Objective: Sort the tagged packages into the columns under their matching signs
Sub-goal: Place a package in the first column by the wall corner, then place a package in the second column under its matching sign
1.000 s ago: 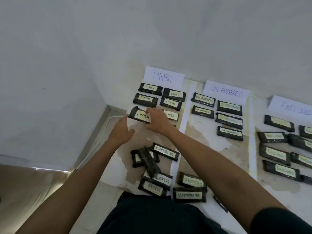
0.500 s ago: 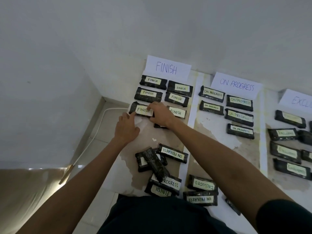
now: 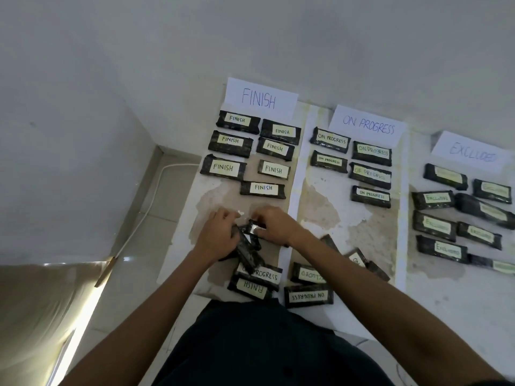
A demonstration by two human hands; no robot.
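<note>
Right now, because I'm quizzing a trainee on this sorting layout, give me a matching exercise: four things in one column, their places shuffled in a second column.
Things:
1. FINISH sign
2. EXCLUDED sign
3. upside-down FINISH package
4. package showing no tag

Places:
a. in the unsorted pile nearest the person
b. heads the left column
c. gripped between the left hand and the right hand
d. heads the right column

Pairs: 1-b, 2-d, 3-a, 4-c
</note>
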